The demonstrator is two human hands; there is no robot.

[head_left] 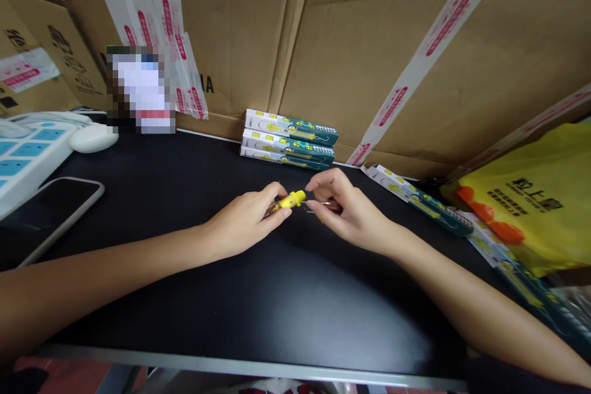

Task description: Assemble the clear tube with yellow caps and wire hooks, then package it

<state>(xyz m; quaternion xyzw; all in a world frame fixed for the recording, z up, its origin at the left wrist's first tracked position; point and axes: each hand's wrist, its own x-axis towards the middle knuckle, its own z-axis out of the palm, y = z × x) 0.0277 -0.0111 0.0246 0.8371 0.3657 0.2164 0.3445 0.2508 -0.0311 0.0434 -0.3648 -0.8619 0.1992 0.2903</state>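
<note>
Above the middle of the black table, my left hand (252,212) is closed around a small spring scale (292,199) with a yellow end, and the palm and fingers hide most of its body. A thin metal hook (310,202) sticks out of the yellow end toward the right. My right hand (344,206) is curled, its thumb and fingers close together at this hook. Part of the metal lies between its fingers. The two hands are a short gap apart, with the yellow end between them.
Behind the hands, several printed boxes (289,141) are stacked against a large cardboard carton (231,31). More boxes (418,197) lie at the right beside a yellow bag (530,197). On the left are a phone (50,215), a power strip (32,154) and a white rounded device (95,137).
</note>
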